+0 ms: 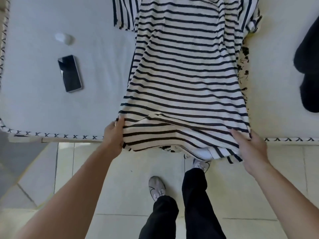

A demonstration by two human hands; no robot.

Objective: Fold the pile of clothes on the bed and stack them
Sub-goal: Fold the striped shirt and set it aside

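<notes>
Both hands are gripping the bottom hem of a white, navy-striped, soft knit T-shirt, one at each lower corner. The left hand is reaching forward on a bare, nearly straight forearm, its fingers curling over the left hem corner and pinching the cloth against the palm. The right hand is angling in from the other side, fingers extending along the top of the fabric and the thumb lying at the cloth's outer edge, so the right hem corner is being pinched between them.

Between the hands the hem is sagging in loose folds and hanging over the edge of the white-sheeted bed, while the rest of the shirt is lying flat beyond the hands, stripes running crosswise, with a short sleeve spreading out on either side at the far end. A white cloth with black blotchy print is peeking out from under the shirt, beyond the right hand.

Beyond the left hand and further left, a black rectangular glossy smartphone is lying on the sheet, with a small white rounded case further on. Far out past the right hand, a dark, rumpled garment is resting on the bed.

Below the hands, pale glossy floor tiles are showing, with grey sneakers and black trousers.
</notes>
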